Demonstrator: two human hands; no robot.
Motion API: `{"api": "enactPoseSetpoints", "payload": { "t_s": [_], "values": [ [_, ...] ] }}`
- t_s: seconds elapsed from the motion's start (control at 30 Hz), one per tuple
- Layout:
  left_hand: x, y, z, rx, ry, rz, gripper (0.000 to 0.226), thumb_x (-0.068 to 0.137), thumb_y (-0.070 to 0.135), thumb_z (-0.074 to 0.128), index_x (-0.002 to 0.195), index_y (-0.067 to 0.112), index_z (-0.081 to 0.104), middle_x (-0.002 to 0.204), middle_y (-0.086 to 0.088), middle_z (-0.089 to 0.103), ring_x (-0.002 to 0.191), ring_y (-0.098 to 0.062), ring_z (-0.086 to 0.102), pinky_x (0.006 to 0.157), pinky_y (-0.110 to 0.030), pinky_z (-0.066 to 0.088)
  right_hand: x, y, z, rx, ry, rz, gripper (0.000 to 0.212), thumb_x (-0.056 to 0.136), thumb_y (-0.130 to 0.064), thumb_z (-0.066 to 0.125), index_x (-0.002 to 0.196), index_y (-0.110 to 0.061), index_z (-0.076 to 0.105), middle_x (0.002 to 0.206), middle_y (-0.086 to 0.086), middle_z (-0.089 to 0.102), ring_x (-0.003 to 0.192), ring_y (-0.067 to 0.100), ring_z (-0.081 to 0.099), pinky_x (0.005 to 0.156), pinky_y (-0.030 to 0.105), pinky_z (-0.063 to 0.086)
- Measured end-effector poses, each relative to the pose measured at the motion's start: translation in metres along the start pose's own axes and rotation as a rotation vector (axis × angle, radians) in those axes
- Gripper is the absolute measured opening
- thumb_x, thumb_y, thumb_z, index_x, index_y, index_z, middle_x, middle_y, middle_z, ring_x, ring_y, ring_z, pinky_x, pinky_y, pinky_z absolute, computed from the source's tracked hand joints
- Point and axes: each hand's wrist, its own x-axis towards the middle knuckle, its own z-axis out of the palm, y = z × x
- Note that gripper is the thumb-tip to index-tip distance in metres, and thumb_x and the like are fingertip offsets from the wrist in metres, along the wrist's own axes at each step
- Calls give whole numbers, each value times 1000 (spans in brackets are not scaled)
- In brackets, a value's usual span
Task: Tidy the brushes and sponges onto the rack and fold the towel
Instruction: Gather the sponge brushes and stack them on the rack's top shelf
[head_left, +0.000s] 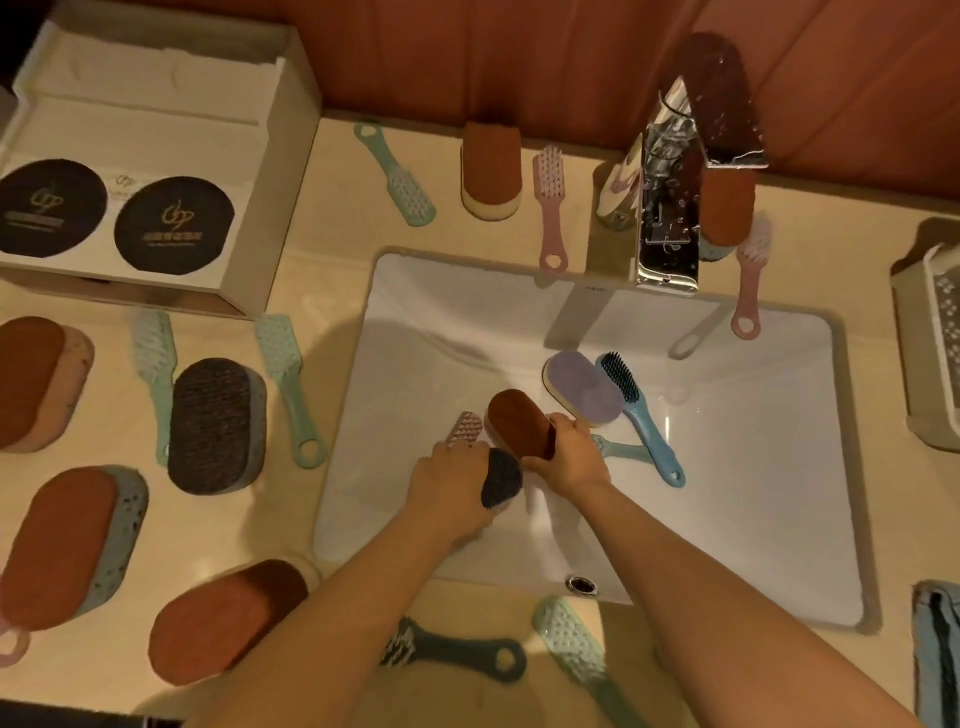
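You see a white sink (441, 322), a cream bench (322, 218), a rust-brown sponge (519, 421), a lilac sponge (584, 384), and a blue brush (639, 415).

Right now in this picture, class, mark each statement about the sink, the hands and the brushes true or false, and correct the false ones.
1. Both hands are over the sink. True.
2. The right hand grips a blue brush. False: it grips a brown-topped sponge; the blue brush lies untouched in the basin.
3. The left hand holds a dark grey scouring sponge. True.
4. The tap is running. False: no stream shows.
5. The lilac sponge sits on the counter. False: it lies inside the basin.
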Motion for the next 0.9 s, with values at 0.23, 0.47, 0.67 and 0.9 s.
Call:
{"api": "enactPoseSetpoints", "payload": {
  "t_s": [0.23,0.47,0.67,0.9],
  "values": [
    [-18,-27,-44,-560,-13,-148,62,77,42,68,129,18,44,118,-4,58,102,-23,58,83,-35,50,-10,2,1,21,63,13,49,77,-29,73,115,-14,47,123,11,43,100,32,56,87,42,49],
    [-43,-25,-63,-1379,-62,-257,45,89,18,60,131,12,45,118,-10,60,100,-24,61,79,-35,52,-36,-3,-6,242,109,29,31,79,-27,71,89,-17,43,88,3,59,85,26,57,74,37,45],
    [-71,-14,-74,-1952,-212,-167,42,81,14,50,121,2,54,117,-19,62,116,-33,53,92,-39,44,-105,-20,-43,1057,133,101,27,87,-28,63,111,-24,52,98,7,64,75,15,57,69,29,49],
    [-98,15,-97,-1979,-185,-32,36,81,34,57,108,10,59,76,-8,69,78,-20,65,69,-33,46,-176,-45,-81,1476,-7,-58,24,94,-22,51,116,-18,58,70,-1,58,49,7,39,50,17,35]
  ]
}}
